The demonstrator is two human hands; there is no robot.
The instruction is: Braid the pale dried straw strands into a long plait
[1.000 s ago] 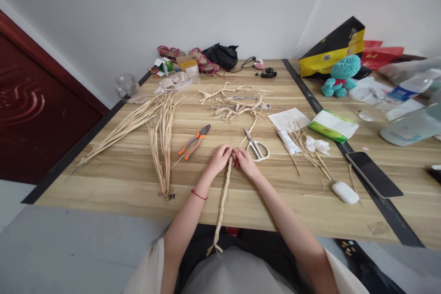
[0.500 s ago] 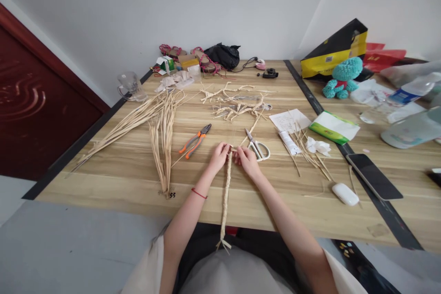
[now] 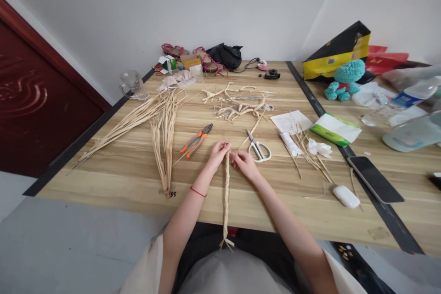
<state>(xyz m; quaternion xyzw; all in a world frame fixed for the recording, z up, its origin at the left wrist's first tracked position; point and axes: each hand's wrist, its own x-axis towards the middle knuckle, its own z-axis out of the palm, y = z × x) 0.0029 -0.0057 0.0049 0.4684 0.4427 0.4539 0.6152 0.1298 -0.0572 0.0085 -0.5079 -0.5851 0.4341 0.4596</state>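
A long pale braid of straw runs from the tabletop down over the table's front edge, its lower end splayed into short loose ends. My left hand pinches its upper end between thumb and fingers. Just right of the braid, my right hand has its fingers curled together on a thin straw strand, which seems to hang beside the braid; the fingertips partly hide it. White-handled scissors lie beyond my right hand. Pliers with orange handles rest to the left of my left hand.
Bundles of straw strips spread across the left side, near a glass mug. Twisted straw pieces lie farther back. At right are a white tube, a tissue pack, a phone and a white case.
My right hand has drawn slightly down and away from the braid's top, and its strand no longer stretches across between the hands. My left hand keeps its pinch. The view has shifted slightly.
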